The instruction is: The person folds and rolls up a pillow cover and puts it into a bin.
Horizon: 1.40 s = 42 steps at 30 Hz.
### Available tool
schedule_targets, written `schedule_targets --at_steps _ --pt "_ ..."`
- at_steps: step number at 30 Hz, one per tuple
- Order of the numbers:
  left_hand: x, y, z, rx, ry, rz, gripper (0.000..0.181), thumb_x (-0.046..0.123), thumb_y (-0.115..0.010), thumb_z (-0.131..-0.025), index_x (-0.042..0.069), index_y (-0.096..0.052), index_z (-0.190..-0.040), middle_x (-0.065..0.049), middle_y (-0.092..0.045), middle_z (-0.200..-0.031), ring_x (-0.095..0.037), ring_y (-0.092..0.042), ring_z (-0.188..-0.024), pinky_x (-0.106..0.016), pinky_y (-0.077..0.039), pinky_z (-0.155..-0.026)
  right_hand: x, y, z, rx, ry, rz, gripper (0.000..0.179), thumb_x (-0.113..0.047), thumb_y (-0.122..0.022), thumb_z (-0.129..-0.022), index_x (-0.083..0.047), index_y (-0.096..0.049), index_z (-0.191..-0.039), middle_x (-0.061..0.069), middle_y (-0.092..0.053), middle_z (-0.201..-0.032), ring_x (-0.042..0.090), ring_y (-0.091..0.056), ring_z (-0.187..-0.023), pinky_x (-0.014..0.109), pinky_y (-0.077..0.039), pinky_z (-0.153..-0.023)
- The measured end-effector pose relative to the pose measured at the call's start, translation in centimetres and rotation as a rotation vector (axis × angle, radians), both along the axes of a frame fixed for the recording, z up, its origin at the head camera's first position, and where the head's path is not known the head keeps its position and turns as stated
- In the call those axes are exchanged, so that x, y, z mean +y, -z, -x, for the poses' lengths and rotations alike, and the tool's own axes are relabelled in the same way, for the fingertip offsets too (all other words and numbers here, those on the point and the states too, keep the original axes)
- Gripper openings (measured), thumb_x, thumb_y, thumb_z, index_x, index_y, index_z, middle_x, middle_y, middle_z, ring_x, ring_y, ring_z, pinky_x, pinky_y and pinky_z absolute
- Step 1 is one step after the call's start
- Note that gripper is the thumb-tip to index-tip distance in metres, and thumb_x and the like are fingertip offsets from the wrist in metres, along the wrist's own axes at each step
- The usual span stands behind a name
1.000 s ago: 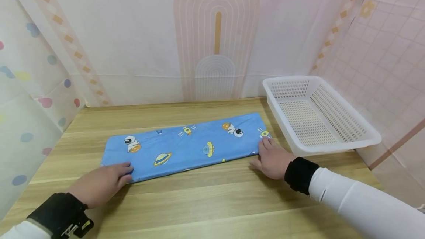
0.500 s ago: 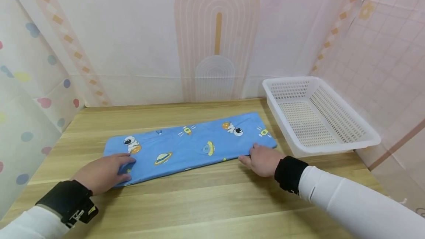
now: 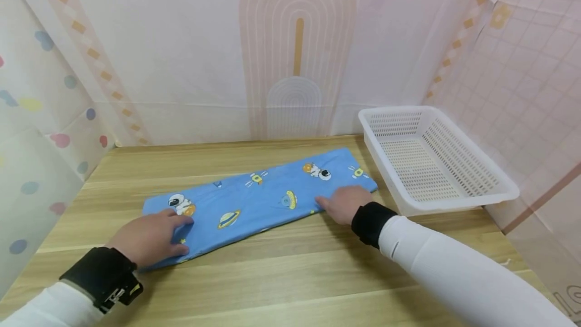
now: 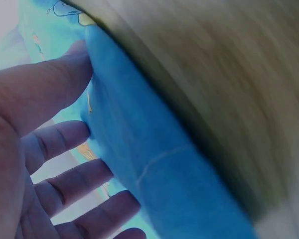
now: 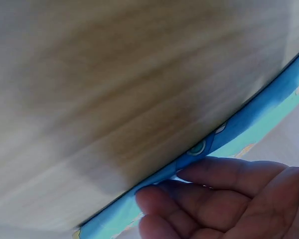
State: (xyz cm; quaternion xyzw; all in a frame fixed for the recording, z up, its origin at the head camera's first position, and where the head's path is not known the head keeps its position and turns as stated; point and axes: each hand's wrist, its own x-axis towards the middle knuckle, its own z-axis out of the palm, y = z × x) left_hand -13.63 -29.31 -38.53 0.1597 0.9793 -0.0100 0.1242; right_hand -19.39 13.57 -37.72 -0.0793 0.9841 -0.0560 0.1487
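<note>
The head view shows a folded blue cloth with a space print lying aslant on the wooden table, well apart from the table's side edges on the left and nearer the far edge at its right end. Compared with a second ago, the slant is steeper: the right end has moved towards the table's far edge, while the left end has come nearer to the person. The white basket stands at the far right corner of the table, much as it did, with the cloth's right end just beside it.

The right hand has slid from that right end inward along the cloth's near edge. Its thumb points left, and the right wrist view shows the other fingers loosely bent against the edge; no firm grip on the cloth is visible. The left hand has shifted a little inward with its end of the cloth. Its thumb and fingers are spread apart, relaxed and touching the cloth; they do not appear to clasp it.

The change suggests that both hands are swivelling the cloth into a new direction on the table rather than lifting it. As a judgement, the turn looks partial, since the strip lies neither along the far edge nor square to it.
</note>
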Motion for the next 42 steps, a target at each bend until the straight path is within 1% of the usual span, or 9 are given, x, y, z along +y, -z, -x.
schedule_targets --at_steps 6,13,16,20,24,30,35,37,42 --pt "1.5 -0.2 -0.6 -0.004 0.011 0.025 0.070 0.062 -0.082 -0.082 0.017 -0.070 -0.135 -0.018 -0.068 -0.127 -0.033 -0.072 -0.102 -0.059 -0.059 -0.087 -0.9 0.2 1.5 -0.006 0.048 -0.074 0.076 -0.065 -0.039 -0.107 0.000 -0.078 -0.110 0.016 -0.076 -0.118 0.028 -0.070 -0.096 0.046 -0.060 -0.089" --pt "3.9 -0.3 -1.5 0.011 0.027 0.037 0.075 0.067 -0.080 -0.080 0.014 -0.071 -0.132 -0.013 -0.070 -0.120 -0.024 -0.070 -0.091 -0.052 -0.060 -0.081 -0.5 0.8 3.0 0.016 0.030 -0.185 0.069 -0.062 -0.043 -0.107 -0.007 -0.076 -0.084 0.011 -0.076 -0.098 0.025 -0.068 -0.084 0.045 -0.061 -0.083" --pt "4.9 -0.2 -1.8 0.015 0.029 0.041 0.075 0.068 -0.080 -0.081 0.013 -0.070 -0.131 -0.014 -0.070 -0.122 -0.024 -0.070 -0.092 -0.052 -0.061 -0.082 -0.3 1.2 3.3 0.051 0.026 -0.218 0.068 -0.061 -0.043 -0.108 -0.005 -0.079 -0.093 0.014 -0.077 -0.112 0.030 -0.069 -0.104 0.048 -0.057 -0.096" --pt "6.2 -0.3 -2.1 0.025 0.031 0.044 0.075 0.068 -0.080 -0.081 0.012 -0.070 -0.131 -0.014 -0.070 -0.123 -0.021 -0.069 -0.089 -0.049 -0.061 -0.080 -0.7 1.3 3.0 0.077 0.043 -0.161 0.072 -0.064 -0.048 -0.105 0.001 -0.080 -0.103 0.020 -0.071 -0.131 0.036 -0.063 -0.125 0.050 -0.053 -0.107" --pt "7.2 -0.3 -2.5 0.039 0.034 0.039 0.074 0.067 -0.080 -0.081 0.012 -0.070 -0.129 -0.015 -0.070 -0.125 -0.024 -0.070 -0.094 -0.049 -0.061 -0.079 -1.2 1.2 2.5 0.057 0.029 -0.098 0.073 -0.065 -0.052 -0.102 0.003 -0.079 -0.097 0.022 -0.070 -0.131 0.036 -0.068 -0.118 0.048 -0.058 -0.100" --pt "8.4 0.0 -3.0 0.056 0.056 0.012 0.069 0.064 -0.079 -0.083 0.011 -0.071 -0.127 -0.015 -0.070 -0.122 -0.025 -0.070 -0.097 -0.048 -0.061 -0.080 -0.8 1.0 3.0 0.007 0.007 -0.148 0.068 -0.061 -0.049 -0.106 0.000 -0.079 -0.107 0.020 -0.069 -0.136 0.037 -0.062 -0.130 0.049 -0.052 -0.109" --pt "7.9 -0.2 -2.3 0.024 0.065 -0.090 0.050 0.050 -0.080 -0.089 0.014 -0.074 -0.123 -0.009 -0.073 -0.120 -0.029 -0.072 -0.107 -0.052 -0.060 -0.089 -0.3 0.9 3.4 -0.036 0.000 -0.161 0.065 -0.057 -0.049 -0.107 0.000 -0.079 -0.109 0.020 -0.068 -0.138 0.039 -0.058 -0.135 0.050 -0.048 -0.114" --pt "6.9 -0.5 -1.6 0.007 0.059 -0.132 0.040 0.043 -0.081 -0.090 0.016 -0.076 -0.119 -0.003 -0.075 -0.111 -0.023 -0.071 -0.101 -0.050 -0.060 -0.085 -0.3 0.9 3.4 -0.030 0.003 -0.163 0.065 -0.057 -0.049 -0.107 0.001 -0.078 -0.113 0.022 -0.066 -0.141 0.040 -0.057 -0.137 0.051 -0.047 -0.115" --pt "3.4 -1.0 0.1 0.054 0.004 -0.152 0.035 0.032 -0.083 -0.089 0.012 -0.076 -0.117 -0.007 -0.075 -0.110 -0.025 -0.071 -0.097 -0.050 -0.060 -0.082 -1.5 0.7 2.2 0.102 -0.081 -0.105 0.047 -0.046 -0.062 -0.103 -0.001 -0.075 -0.099 0.016 -0.074 -0.108 0.033 -0.067 -0.106 0.048 -0.054 -0.098"
